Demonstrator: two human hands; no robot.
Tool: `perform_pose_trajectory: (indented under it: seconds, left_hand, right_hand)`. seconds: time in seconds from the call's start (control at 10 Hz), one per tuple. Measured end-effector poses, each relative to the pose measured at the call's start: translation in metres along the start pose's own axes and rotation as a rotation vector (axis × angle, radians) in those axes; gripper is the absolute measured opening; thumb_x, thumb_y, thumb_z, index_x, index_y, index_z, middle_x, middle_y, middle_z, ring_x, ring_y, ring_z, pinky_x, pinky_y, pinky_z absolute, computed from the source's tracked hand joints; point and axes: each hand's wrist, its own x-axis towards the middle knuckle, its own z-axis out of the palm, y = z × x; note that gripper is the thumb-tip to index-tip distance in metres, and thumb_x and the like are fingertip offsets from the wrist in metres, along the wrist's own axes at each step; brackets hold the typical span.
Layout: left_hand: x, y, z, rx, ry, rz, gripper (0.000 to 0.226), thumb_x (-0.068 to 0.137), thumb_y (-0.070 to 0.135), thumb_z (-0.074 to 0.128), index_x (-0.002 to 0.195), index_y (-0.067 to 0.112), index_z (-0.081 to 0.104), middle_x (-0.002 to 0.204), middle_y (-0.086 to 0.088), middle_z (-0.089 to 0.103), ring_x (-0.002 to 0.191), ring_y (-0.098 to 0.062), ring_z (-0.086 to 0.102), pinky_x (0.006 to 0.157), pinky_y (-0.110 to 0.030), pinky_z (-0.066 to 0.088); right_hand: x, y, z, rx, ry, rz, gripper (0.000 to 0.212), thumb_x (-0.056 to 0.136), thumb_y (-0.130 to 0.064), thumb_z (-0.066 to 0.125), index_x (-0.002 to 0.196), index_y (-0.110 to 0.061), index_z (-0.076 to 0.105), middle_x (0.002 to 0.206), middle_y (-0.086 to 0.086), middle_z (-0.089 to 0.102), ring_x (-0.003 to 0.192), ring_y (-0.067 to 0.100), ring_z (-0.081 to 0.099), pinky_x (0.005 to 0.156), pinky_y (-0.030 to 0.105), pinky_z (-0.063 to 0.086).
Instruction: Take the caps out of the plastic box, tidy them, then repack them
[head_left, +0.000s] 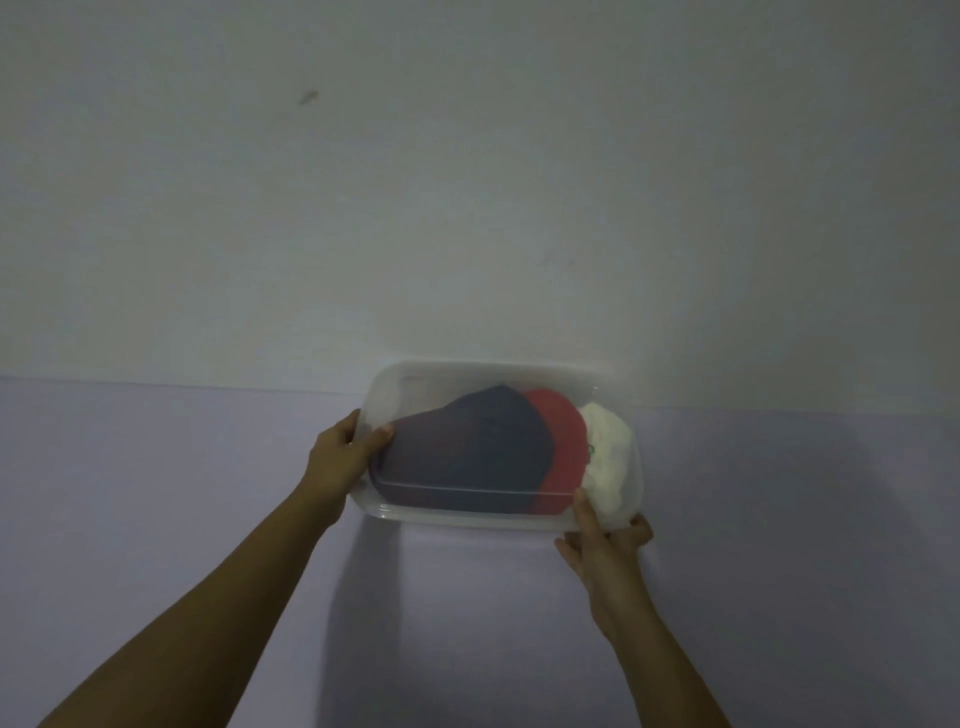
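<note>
A clear plastic box (467, 376) lies on a pale lilac surface against the wall. Inside it three caps are stacked side by side: a dark navy cap (462, 447) on the left, a red cap (563, 447) behind it, and a white cap (610, 457) at the right end. My left hand (343, 452) grips the box's left end, thumb over the rim. My right hand (605, 545) holds the box's front right corner, thumb pressed on the front wall.
The lilac surface (182, 493) stretches wide on both sides of the box. A plain grey-white wall (467, 182) rises right behind the box. The light is dim.
</note>
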Motion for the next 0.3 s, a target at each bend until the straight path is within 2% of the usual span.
perform_pose_trajectory:
  seconds: [0.1, 0.2, 0.3]
  left_hand:
    - [-0.003, 0.002, 0.001, 0.111, 0.047, -0.007, 0.072, 0.077, 0.052, 0.063, 0.137, 0.016, 0.044, 0.136, -0.012, 0.053, 0.12, -0.035, 0.052, 0.101, -0.051, 0.043]
    - [-0.027, 0.016, 0.006, 0.216, 0.199, 0.047, 0.077, 0.089, 0.041, 0.057, 0.148, 0.007, 0.021, 0.153, -0.014, 0.028, 0.139, -0.033, 0.03, 0.113, -0.044, 0.027]
    - [-0.05, 0.028, 0.005, 0.219, 0.191, 0.124, 0.068, 0.093, 0.032, 0.053, 0.147, 0.005, 0.021, 0.154, -0.015, 0.026, 0.14, -0.032, 0.027, 0.114, -0.042, 0.024]
  right_hand:
    - [-0.004, -0.005, 0.0, -0.068, -0.02, 0.019, 0.074, 0.08, -0.031, 0.07, 0.134, -0.023, 0.019, 0.128, 0.006, 0.043, 0.112, 0.024, 0.05, 0.077, 0.034, 0.053]
    - [-0.017, -0.021, -0.003, -0.363, 0.091, -0.128, 0.095, 0.074, -0.034, 0.075, 0.142, -0.014, 0.013, 0.143, 0.013, 0.033, 0.123, 0.027, 0.042, 0.099, 0.038, 0.041]
    - [-0.037, -0.04, -0.003, -0.458, 0.106, -0.271, 0.095, 0.077, -0.031, 0.073, 0.146, -0.005, 0.012, 0.153, 0.018, 0.016, 0.14, 0.031, 0.023, 0.111, 0.04, 0.027]
